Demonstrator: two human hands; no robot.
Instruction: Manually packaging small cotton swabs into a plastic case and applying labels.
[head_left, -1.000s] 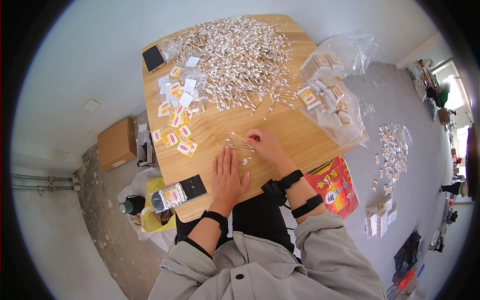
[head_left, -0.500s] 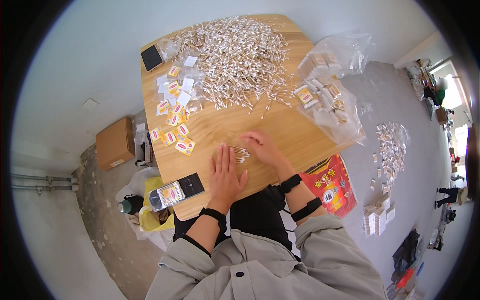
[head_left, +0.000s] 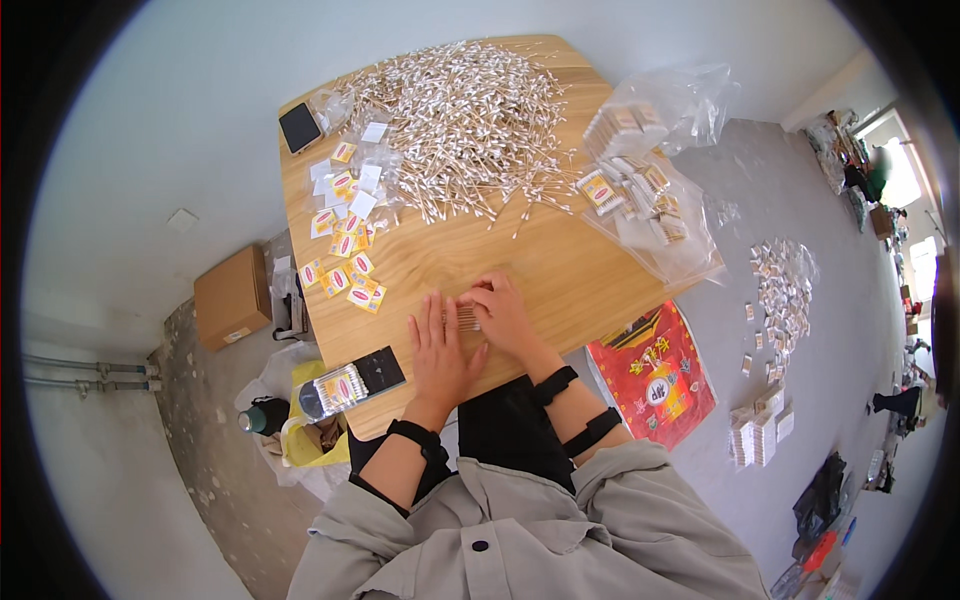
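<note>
Between my hands, a small row of cotton swabs [head_left: 464, 318] lies on the wooden table near its front edge. My left hand [head_left: 440, 350] rests flat on the left of the row, fingers stretched out and touching the swab ends. On the other side, my right hand [head_left: 503, 315] has its fingers bent and drawn together over the right ends of the swabs. Its fingers partly cover the row. A big heap of loose cotton swabs [head_left: 475, 130] spreads over the far part of the table [head_left: 560, 265].
Yellow-and-white cards [head_left: 335, 280] lie at the left, a phone [head_left: 299, 128] beyond them. A container of swabs [head_left: 340, 388] sits at the front left corner. Plastic bags with packed swab bundles [head_left: 640, 195] are at the right. A red bag [head_left: 655, 385] stands below the table edge.
My right hand has moved left and in against the swabs, whose ends showed before. My left hand has shifted slightly left. The row now looks more even.
</note>
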